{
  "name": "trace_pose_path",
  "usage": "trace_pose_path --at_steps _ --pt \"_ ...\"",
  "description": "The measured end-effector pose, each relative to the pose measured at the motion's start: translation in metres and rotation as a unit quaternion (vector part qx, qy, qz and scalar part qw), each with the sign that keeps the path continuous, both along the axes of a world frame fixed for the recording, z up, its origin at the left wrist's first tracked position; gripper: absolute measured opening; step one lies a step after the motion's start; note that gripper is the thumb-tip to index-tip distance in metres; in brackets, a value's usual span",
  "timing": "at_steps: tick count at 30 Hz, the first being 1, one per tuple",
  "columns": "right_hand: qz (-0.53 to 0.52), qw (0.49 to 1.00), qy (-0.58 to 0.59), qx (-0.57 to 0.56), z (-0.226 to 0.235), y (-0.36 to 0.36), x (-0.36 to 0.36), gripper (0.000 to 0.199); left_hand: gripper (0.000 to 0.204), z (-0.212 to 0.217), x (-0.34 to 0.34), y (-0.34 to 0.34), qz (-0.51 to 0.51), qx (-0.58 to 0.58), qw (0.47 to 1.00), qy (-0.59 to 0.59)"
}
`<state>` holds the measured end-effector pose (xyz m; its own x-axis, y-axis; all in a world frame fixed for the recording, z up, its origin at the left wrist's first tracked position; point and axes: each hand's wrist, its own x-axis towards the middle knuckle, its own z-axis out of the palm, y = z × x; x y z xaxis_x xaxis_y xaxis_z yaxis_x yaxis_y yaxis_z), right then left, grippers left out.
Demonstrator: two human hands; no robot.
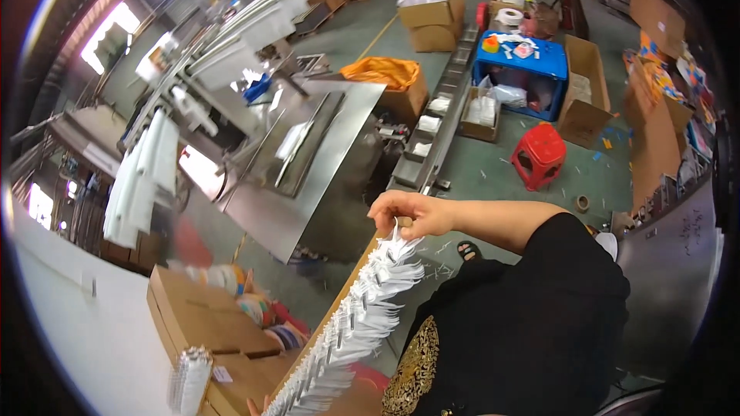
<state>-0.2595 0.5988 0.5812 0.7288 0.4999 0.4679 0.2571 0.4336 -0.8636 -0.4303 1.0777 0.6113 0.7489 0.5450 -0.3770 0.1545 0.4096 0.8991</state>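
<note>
Workshop floor, grey-green concrete, spreads under a downward head view; nearest, the person's black top with a gold patch (414,370) fills the lower right; beside it a long row of white tags (356,322) runs up from the lower edge along a brown board (327,322), the tags fanned and overlapping; the right hand (407,213) is at the row's top end, fingers pinched narrow on the topmost tags, forearm reaching in from the right; only fingertips of the left hand (257,406) show at the lower edge by the row's bottom end, and whether they grip anything I cannot tell; just left, cardboard boxes (206,322) sit with a small stack of white pieces (190,380) on them, and coloured rolls (254,310) behind; a sandalled foot (467,249) shows on the floor past the hand; farther off, a steel table (308,162) tilts across the middle, with a narrow conveyor (432,135) carrying white packets beside it; a red stool (539,155) stands to the right; beyond, an orange-lined box (389,81), a blue crate (521,69) and open cartons (584,92); farthest, stacked boxes (432,15) and bright windows (108,31) at upper left.
</note>
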Motion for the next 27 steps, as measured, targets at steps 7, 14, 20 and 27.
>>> trace_pose_path --at_steps 7,14,20,27 --pt "-0.008 0.984 -0.165 -0.072 0.03 -0.073 0.061 0.026 0.06 0.013 0.097 -0.085 -0.101 0.093 0.987 -0.088" --pt "-0.049 0.96 -0.266 -0.076 0.047 -0.136 0.14 0.028 0.074 -0.023 0.106 -0.115 -0.078 0.181 0.97 -0.139" --pt "-0.097 0.945 -0.282 -0.138 0.057 -0.162 0.206 0.037 0.087 -0.041 0.135 -0.152 -0.079 0.261 0.943 -0.189" --pt "-0.219 0.942 -0.197 -0.157 0.027 -0.159 0.271 0.036 0.102 -0.043 0.155 -0.173 -0.066 0.375 0.894 -0.236"
